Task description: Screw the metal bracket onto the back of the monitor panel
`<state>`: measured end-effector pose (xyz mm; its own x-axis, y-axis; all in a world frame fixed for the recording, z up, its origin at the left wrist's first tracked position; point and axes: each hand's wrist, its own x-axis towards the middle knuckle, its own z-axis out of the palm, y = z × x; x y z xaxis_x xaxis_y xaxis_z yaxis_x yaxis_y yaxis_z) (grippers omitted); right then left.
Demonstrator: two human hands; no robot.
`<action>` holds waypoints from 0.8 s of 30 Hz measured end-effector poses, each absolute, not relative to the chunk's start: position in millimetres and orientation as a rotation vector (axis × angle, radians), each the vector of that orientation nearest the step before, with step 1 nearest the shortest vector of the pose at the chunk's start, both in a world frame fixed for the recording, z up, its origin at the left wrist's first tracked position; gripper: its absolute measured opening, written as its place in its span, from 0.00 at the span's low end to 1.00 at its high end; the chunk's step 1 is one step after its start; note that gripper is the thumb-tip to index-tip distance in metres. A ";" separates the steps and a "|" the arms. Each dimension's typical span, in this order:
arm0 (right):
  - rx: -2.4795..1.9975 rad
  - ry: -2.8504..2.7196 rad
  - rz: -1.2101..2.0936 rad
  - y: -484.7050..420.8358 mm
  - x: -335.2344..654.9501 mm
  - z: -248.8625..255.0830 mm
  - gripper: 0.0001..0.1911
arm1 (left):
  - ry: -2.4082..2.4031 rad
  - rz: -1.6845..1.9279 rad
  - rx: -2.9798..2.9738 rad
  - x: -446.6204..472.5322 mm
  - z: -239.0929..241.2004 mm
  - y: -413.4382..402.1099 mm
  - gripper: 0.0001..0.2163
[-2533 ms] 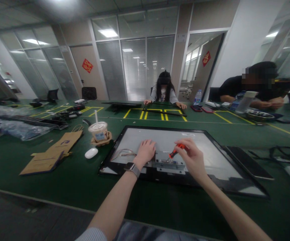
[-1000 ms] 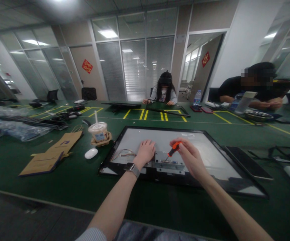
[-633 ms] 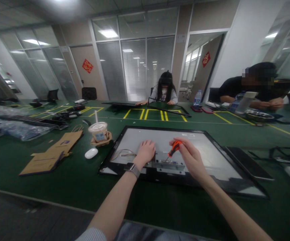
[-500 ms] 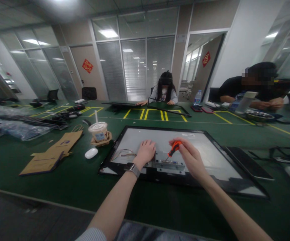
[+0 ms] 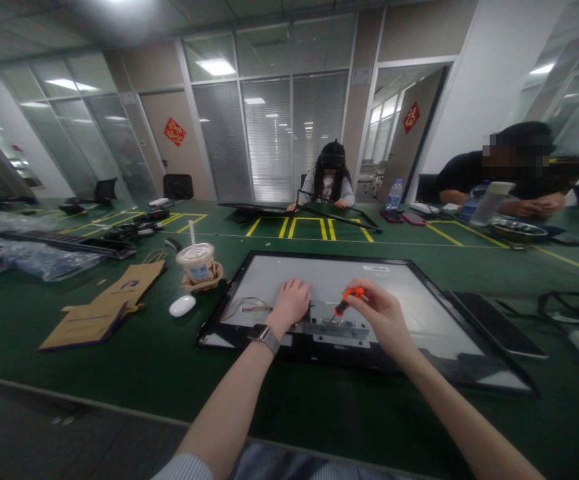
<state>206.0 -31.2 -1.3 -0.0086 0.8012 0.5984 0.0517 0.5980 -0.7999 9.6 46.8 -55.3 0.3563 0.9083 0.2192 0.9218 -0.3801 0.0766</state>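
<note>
A monitor panel (image 5: 264, 287) with a black frame and pale back lies flat before me. Near its front edge sits a metal bracket (image 5: 342, 339) with ports along it. My right hand (image 5: 382, 310) pinches the handle of an orange and black screwdriver (image 5: 342, 305). The screwdriver leans, its tip down at the bracket; the exact contact point is too small to make out. My left hand (image 5: 292, 303) lies on the panel just left of the bracket, fingers stretched out. Thin wires (image 5: 252, 305) run across the panel beside that hand.
On the left are a white mouse (image 5: 182, 305), a drink cup (image 5: 197, 263) in a carton holder and a paper bag (image 5: 114, 297). A black slab (image 5: 499, 323) and cables (image 5: 559, 307) lie right. Across the table one person (image 5: 327, 177) handles a black frame; another (image 5: 499, 167) sits right.
My right hand has shifted its fingers on the screwdriver handle, and the handle leans further right. My left hand stays in place. The person opposite has moved a hand toward the black frame.
</note>
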 end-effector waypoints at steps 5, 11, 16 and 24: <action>-0.756 -1.443 0.637 -33.4 204.8 -0.4 0.10 | -1.726 -0.330 -2.548 9.5 -54.1 46.4 0.19; -0.798 -1.483 0.650 -35.1 206.4 -2.3 0.14 | -1.730 -0.332 -2.535 9.6 -54.9 47.0 0.18; -0.769 -1.475 0.670 -35.8 204.3 -2.6 0.12 | -1.742 -0.320 -2.539 10.1 -53.3 45.8 0.18; -0.768 -1.518 0.646 -37.8 205.1 -1.7 0.12 | -1.731 -0.322 -2.542 10.2 -51.5 44.5 0.18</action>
